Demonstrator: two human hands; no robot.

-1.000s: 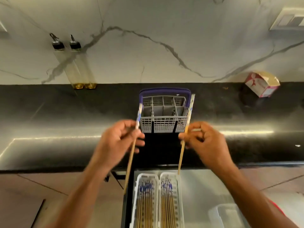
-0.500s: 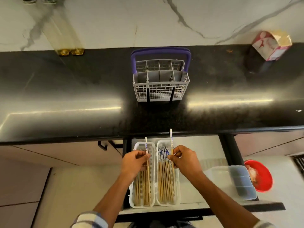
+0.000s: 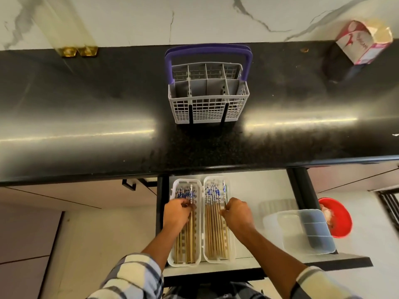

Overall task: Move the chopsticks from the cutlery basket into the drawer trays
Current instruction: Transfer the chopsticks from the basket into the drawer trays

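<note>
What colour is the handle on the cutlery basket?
Purple, on the cutlery basket's handle, seen in the head view.

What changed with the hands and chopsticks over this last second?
Both hands came down from beside the cutlery basket to the drawer trays. The left hand lowered its chopstick into the left tray; the right hand lowered its chopstick into the right tray. Each grip still pinches its chopstick. The basket and trays stayed put.
</note>
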